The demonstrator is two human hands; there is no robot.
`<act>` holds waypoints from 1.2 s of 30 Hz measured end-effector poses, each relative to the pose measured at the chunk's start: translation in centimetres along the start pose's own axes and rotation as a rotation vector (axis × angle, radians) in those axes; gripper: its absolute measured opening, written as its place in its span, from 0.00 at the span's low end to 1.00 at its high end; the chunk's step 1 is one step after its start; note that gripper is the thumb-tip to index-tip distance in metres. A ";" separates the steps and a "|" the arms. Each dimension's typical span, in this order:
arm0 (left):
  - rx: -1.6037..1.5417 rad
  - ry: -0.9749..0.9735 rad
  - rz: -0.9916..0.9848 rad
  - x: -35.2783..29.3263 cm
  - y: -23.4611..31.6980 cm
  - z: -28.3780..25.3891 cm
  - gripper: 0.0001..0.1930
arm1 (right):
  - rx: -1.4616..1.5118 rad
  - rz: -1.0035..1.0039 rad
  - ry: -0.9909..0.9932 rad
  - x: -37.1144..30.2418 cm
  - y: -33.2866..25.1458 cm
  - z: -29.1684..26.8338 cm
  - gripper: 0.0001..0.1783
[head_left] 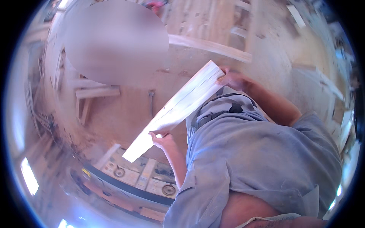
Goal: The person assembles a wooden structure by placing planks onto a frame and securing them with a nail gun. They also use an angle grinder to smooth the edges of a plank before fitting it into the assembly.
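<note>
A long pale wooden board (180, 100) slants across the middle of the head view, held in front of my body. Its far end points up and right, and its near end down and left. My left hand (161, 141) grips the board's edge toward the lower end, thumb over the top face. At the upper end, my right hand (231, 78) holds the corner, its fingers partly hidden. A dark lengthwise line runs along the board's bright face.
A machine with round handwheels (169, 189) stands at lower left. A low wooden stand (97, 92) sits on the brown floor at left. Beyond the board lies a long timber (209, 45), with more wood at right (319, 79). A blurred oval covers the upper left.
</note>
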State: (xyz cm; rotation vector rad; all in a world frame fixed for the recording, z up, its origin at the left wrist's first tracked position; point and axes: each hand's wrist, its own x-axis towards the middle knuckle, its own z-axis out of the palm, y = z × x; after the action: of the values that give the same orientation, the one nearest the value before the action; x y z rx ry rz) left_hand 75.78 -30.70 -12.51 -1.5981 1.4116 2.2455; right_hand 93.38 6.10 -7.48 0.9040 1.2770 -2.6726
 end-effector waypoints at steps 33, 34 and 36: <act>-0.730 0.732 0.525 26.2 23.2 -0.4 0.34 | -0.343 0.400 -0.016 51.1 9.9 34.9 0.32; -0.700 0.772 0.529 28.5 25.9 1.7 0.34 | -0.335 0.411 0.024 53.6 10.6 36.6 0.32; -0.669 0.662 0.503 32.0 31.0 4.4 0.34 | -0.260 0.556 0.159 57.9 11.9 39.7 0.31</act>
State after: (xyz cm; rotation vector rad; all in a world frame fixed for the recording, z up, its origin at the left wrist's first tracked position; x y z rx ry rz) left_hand 42.08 -59.79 -17.16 -2.6436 1.3509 2.8336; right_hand 29.51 -18.83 -26.57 1.2299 1.1478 -1.9970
